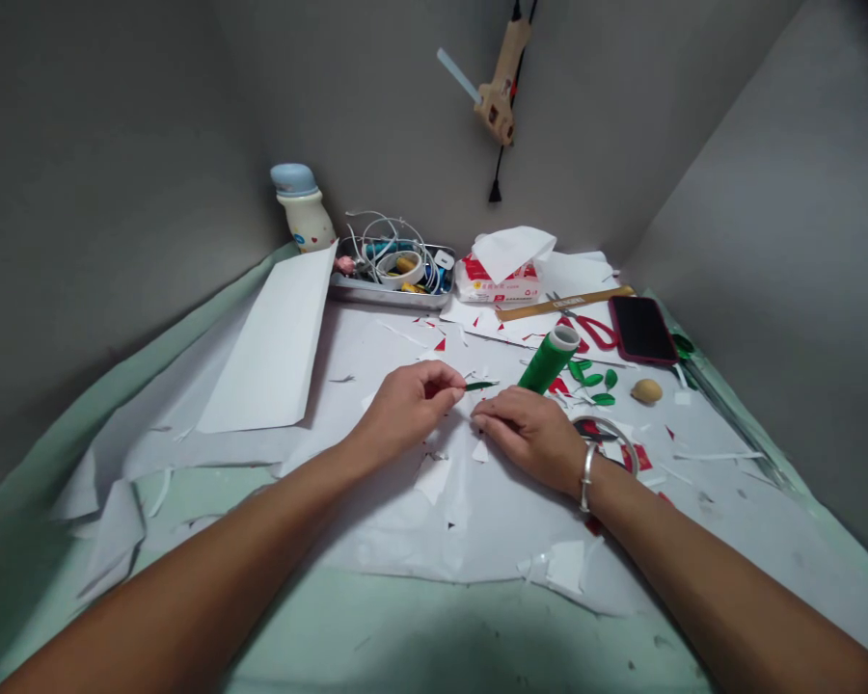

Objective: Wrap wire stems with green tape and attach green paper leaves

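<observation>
Bare forearms [188, 588] stretched over white paper [376, 520] on a pale green surface [347, 636]; fingers of the left hand [405, 405] pinching a slim green leaf cutout [481, 386], fingers of the right hand [528, 439] released, resting flat. Several leaf cutouts [585, 378] seemingly finished beside a green tape roll [548, 359].

Hot glue gun [497, 92] hanging on wall @ 12:30; blue-capped bottle [304, 207] @ 11; metal tray [391, 294] w/ cables [383, 231] @ 11:30; tissue pack [496, 280] @ 12; wooden ruler [564, 304] @ 1; red scissors [594, 333] just beside phone [642, 330] in red case @ 1:30; white paper sheet [267, 337] @ 10.
</observation>
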The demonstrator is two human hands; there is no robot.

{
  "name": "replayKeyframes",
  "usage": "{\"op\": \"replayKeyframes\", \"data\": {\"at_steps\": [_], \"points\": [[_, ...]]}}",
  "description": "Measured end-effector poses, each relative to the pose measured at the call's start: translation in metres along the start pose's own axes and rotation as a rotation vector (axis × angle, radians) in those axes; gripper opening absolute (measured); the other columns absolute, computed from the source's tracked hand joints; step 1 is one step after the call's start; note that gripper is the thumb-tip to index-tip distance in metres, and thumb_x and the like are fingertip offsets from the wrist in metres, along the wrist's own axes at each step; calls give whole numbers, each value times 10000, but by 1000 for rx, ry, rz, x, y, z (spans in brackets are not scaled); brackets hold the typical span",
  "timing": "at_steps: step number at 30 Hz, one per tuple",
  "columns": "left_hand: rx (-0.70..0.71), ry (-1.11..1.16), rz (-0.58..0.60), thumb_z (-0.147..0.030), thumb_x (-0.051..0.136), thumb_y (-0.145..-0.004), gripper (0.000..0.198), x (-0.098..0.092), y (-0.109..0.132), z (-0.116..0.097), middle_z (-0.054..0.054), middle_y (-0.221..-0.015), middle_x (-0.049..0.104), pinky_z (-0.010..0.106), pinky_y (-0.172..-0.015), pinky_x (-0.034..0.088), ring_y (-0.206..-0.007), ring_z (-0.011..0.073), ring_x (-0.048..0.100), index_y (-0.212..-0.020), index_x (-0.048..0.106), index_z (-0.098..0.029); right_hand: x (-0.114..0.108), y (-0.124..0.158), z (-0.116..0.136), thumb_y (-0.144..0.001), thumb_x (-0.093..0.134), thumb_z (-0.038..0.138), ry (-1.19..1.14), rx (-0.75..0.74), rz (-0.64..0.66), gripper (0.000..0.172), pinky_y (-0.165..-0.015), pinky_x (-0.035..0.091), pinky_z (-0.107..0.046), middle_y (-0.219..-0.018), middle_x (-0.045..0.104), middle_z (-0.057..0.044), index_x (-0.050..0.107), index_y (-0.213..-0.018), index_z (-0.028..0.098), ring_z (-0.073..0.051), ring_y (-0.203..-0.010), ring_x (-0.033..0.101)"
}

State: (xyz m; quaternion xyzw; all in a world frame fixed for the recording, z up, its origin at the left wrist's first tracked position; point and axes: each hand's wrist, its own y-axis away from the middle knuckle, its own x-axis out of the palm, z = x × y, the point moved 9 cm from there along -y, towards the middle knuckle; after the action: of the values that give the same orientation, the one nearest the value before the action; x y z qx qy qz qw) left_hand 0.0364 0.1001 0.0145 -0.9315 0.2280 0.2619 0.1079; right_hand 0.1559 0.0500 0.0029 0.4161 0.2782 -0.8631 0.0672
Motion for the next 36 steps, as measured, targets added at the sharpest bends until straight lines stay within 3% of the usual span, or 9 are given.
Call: {"op": "replayKeyframes", "data": {"at_steps": [4,8,11,14,18,23,27,31,36], "points": [[73,-241,-56,-194,503,-834,154,0,2,1,49,-867,662,311,-720,444,-778,175,580,-839,657,-184,0,2,24,-919,524,212,90,-115,15,170,-689,443,-296,-720,647,-32,693,-903,196,-169,-710,541],[200,-373,95,-151,504,-825,192,21,7,-5,57,-874,655,304,-731,436,-804,181,586,-876,686,-186,-19,-1,16,-930,518,219,52,-77,-119,178,-694,447,-291,-719,651,-33,694,-908,199,-162,-695,548],[219,-279,210,-158,526,-816,173,28,10,-10,47,-864,660,297,-742,442,-792,173,590,-867,690,-183,-27,-2,-9,-919,548,226,-60,61,-187,154,-734,464,-287,-793,694,-32,696,-883,204,-161,-754,601],[130,-67,246,-184,531,-820,152,24,8,-11,28,-854,657,272,-703,453,-758,152,591,-855,678,-178,-24,-1,-28,-912,561,254,-136,166,-188,150,-729,479,-282,-867,719,-34,700,-885,204,-162,-791,634],[35,70,117,-233,553,-820,121,8,2,-6,18,-800,660,272,-679,452,-710,141,572,-838,657,-173,-10,-1,-14,-902,552,217,-51,70,-78,158,-723,470,-289,-814,710,-31,707,-874,205,-163,-764,616],[43,-151,-53,-193,519,-831,137,-3,0,1,45,-848,671,309,-727,452,-762,168,580,-829,655,-177,-2,1,22,-902,537,186,56,-117,8,162,-693,448,-284,-707,656,-24,696,-876,196,-160,-696,547],[190,-356,67,-145,496,-828,193,16,7,-7,61,-874,651,312,-716,441,-772,177,574,-876,680,-177,-19,0,21,-925,524,212,56,-98,-120,176,-685,443,-289,-707,648,-29,697,-895,194,-158,-683,538],[265,-241,229,-131,523,-820,189,30,13,-19,41,-868,658,298,-740,444,-784,163,580,-877,692,-194,-28,-2,-6,-925,537,231,-46,41,-191,169,-724,464,-302,-784,699,-31,697,-875,212,-164,-740,601],[105,34,106,-203,557,-823,115,8,4,-15,21,-867,678,282,-764,460,-805,154,596,-850,666,-179,-13,-1,-18,-909,549,232,-78,89,-102,163,-734,478,-297,-844,714,-33,710,-888,213,-167,-787,626]]}}
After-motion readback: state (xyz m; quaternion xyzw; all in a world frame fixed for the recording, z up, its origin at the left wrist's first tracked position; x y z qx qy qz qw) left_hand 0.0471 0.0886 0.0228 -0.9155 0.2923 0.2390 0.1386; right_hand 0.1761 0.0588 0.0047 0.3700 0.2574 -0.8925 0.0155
